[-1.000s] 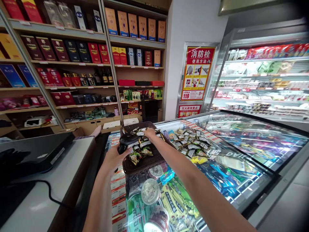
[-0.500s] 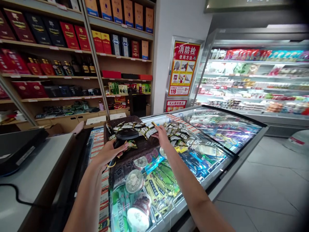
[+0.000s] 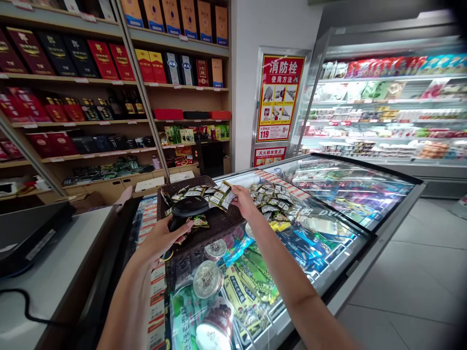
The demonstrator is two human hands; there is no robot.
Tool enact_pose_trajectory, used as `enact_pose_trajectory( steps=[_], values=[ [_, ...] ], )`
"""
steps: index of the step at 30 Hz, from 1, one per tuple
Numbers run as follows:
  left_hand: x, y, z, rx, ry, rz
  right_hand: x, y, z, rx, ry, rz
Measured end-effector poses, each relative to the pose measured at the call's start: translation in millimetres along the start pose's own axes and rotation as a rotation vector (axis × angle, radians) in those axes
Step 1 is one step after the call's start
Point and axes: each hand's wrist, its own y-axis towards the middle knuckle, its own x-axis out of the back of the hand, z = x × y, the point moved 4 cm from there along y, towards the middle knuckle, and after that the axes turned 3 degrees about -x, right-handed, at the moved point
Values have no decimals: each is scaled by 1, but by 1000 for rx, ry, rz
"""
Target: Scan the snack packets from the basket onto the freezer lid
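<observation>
My left hand [image 3: 164,238] is wrapped round the handle of a black barcode scanner [image 3: 190,206], its head pointing to the right over a basket. Between the thumb and fingers of my right hand [image 3: 243,200] is a small snack packet [image 3: 223,196], with printed text facing me. The packet is just beyond the scanner's head. Below both hands lies a dark brown woven basket [image 3: 215,223] holding several similar packets [image 3: 182,193]. To the right of my right hand, a pile of the same packets [image 3: 273,197] lies on the freezer's glass top.
The basket rests on a glass-topped freezer [image 3: 365,228] filled with ice creams. A grey counter [image 3: 69,253] with a black device [image 3: 32,233] and cable stands at left. Shelves of boxes [image 3: 102,58] and a lit refrigerated display [image 3: 386,107] stand behind.
The view has shifted slightly. The packet in my right hand has tilted up a little near the scanner; my left hand still grips the scanner.
</observation>
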Motion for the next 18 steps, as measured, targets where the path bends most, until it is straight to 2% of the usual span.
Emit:
enact_pose_trajectory(
  steps=[7, 13, 15, 18],
  values=[
    [-5, -1, -2, -7, -9, 28, -2, -7, 3, -23, -12, 2],
    [-7, -8, -15, -21, -26, 54, -3, -10, 5, -18, -38, 1],
    [-5, -10, -17, -6, -26, 33, 3, -5, 9, 1, -47, -46],
    [2, -10, -16, 15, -18, -21, 28, 8, 19, 72, -35, -211]
  ],
)
